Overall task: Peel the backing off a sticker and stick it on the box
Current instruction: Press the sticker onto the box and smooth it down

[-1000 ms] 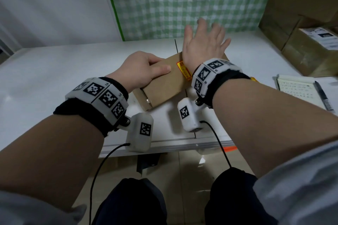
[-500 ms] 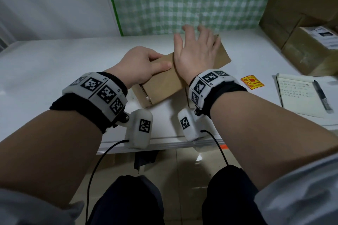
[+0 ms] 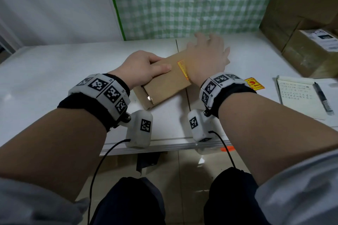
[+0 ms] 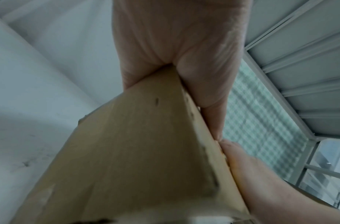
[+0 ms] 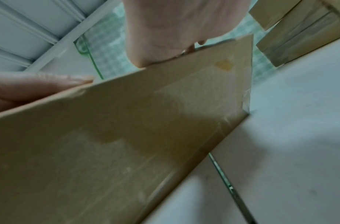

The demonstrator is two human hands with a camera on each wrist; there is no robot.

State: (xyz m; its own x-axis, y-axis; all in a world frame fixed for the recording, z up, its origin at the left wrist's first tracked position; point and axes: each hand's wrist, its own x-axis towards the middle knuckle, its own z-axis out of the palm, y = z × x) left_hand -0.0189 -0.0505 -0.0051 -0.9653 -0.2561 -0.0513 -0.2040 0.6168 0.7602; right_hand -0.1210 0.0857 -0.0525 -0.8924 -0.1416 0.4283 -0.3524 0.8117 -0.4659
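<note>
A flat brown cardboard box (image 3: pixel 164 82) lies slantwise on the white table (image 3: pixel 54 71). A yellow-and-red sticker (image 3: pixel 182 69) sits on its top face, half covered by my right hand (image 3: pixel 206 56). That hand lies flat on the box with fingers spread straight, blurred by motion. My left hand (image 3: pixel 144 67) grips the box's left end, thumb on top and fingers round the far edge. The left wrist view shows the box (image 4: pixel 136 151) between thumb and fingers (image 4: pixel 209 97). Seen from the right wrist, my palm presses the box (image 5: pixel 127 128).
A second yellow-and-red sticker (image 3: pixel 254 83) lies on the table right of the box. An open notebook (image 3: pixel 300 95) with a pen (image 3: pixel 322 97) sits at the right edge. Stacked cardboard boxes (image 3: pixel 303 29) stand at the back right. A green checked curtain (image 3: pixel 192 2) hangs behind.
My right hand slid left over the box half a second ago, then back right, uncovering part of the sticker again. The left hand kept its grip on the box's left end.
</note>
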